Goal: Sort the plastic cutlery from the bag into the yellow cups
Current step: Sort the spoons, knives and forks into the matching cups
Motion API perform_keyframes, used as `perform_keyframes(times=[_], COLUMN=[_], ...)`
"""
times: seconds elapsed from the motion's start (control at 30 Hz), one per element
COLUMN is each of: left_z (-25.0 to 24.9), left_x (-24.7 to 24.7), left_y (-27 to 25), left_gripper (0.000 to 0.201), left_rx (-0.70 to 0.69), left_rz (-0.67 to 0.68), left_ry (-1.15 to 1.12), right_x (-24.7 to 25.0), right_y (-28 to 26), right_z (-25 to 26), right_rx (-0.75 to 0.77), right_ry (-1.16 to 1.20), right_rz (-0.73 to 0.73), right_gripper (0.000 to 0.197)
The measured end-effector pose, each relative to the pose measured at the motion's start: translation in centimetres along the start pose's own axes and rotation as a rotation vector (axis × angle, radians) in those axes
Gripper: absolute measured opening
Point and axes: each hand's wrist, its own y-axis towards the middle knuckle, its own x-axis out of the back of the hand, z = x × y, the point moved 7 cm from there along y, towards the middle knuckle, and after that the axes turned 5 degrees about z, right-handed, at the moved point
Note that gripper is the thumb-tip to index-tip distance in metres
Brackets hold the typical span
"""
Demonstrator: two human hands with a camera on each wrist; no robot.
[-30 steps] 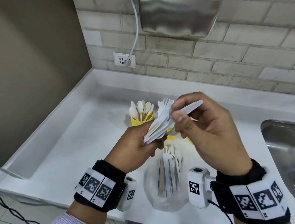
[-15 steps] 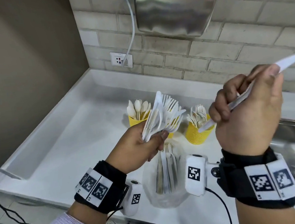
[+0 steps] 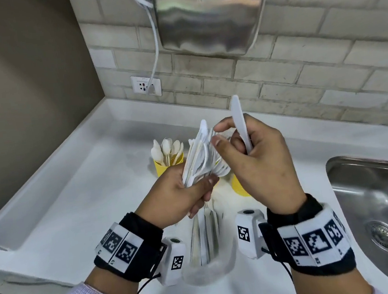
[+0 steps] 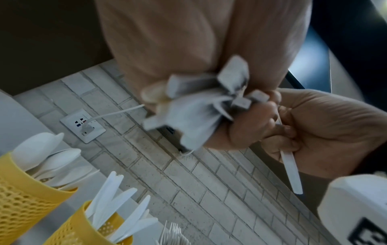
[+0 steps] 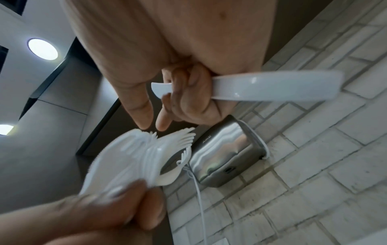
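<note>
My left hand (image 3: 200,189) grips a fanned bundle of white plastic cutlery (image 3: 201,155) by the handles, above the counter. My right hand (image 3: 219,134) holds one white knife (image 3: 239,122) upright in its curled back fingers. Its thumb and forefinger reach to the tips of the bundle (image 5: 142,157); whether they touch is unclear. A yellow cup of spoons (image 3: 166,168) stands behind my left hand. Another yellow cup (image 3: 239,189) is mostly hidden by my right hand. The left wrist view shows the spoon cup (image 4: 18,199), a cup of knives (image 4: 83,227) and fork tips (image 4: 173,235). A clear bag (image 3: 209,268) with more cutlery lies between my wrists.
A steel sink (image 3: 375,198) lies to the right. The white counter (image 3: 73,197) runs left to a raised edge. On the brick wall hang a steel hand dryer (image 3: 209,14) and a socket (image 3: 146,85) with its cable.
My right hand, raised out to the right with the knife half a second ago, has come back left to the bundle. The knife now points up. My left hand still holds the bundle.
</note>
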Motion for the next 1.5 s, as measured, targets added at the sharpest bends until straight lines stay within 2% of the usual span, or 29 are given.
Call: perform_keyframes(times=[0.07,0.2,0.3,0.53,0.7,0.8,1.03,1.23,1.37,1.5], left_z=[-0.1,-0.9,-1.3,-1.3,-1.0,-1.0,-1.2,-0.5,-0.2,-0.3], left_x=[-0.6,-2.0,-2.6,-3.0,-2.9,-2.8,-2.7,-1.5,-1.6,-1.8], left_y=[0.4,1.1,1.6,2.8,3.3,3.7,4.9,5.5,5.5,5.7], left_gripper=[0.034,0.038,0.039,0.037,0.034,0.028,0.028,0.02,0.019,0.019], left_rx=[0.018,0.046,0.047,0.035,0.026,0.027,0.064,0.084,0.097,0.083], left_rz=[0.04,0.135,0.155,0.093,0.01,-0.002,-0.015,-0.087,-0.106,-0.099], left_ry=[-0.024,-0.051,-0.034,0.046,0.09,0.116,0.233,0.291,0.304,0.253], right_x=[1.2,2.4,3.0,3.7,3.9,4.3,3.9,4.9,4.4,6.1], right_y=[1.2,3.7,4.9,5.9,6.2,6.5,8.1,9.0,8.5,9.1], right_z=[-0.1,0.3,0.4,0.2,-0.5,-1.0,-1.8,-2.4,-2.4,-3.0], right_rx=[-0.003,0.033,0.047,0.081,0.072,0.028,0.073,0.091,0.127,0.115], right_ry=[0.014,-0.03,-0.024,-0.13,-0.159,-0.098,-0.308,-0.271,-0.356,-0.148], right_rz=[0.018,0.202,0.291,0.269,0.155,0.112,0.371,0.247,0.307,0.123], right_gripper=[0.006,0.005,0.006,0.011,0.016,0.02,0.023,0.019,0.021,0.027])
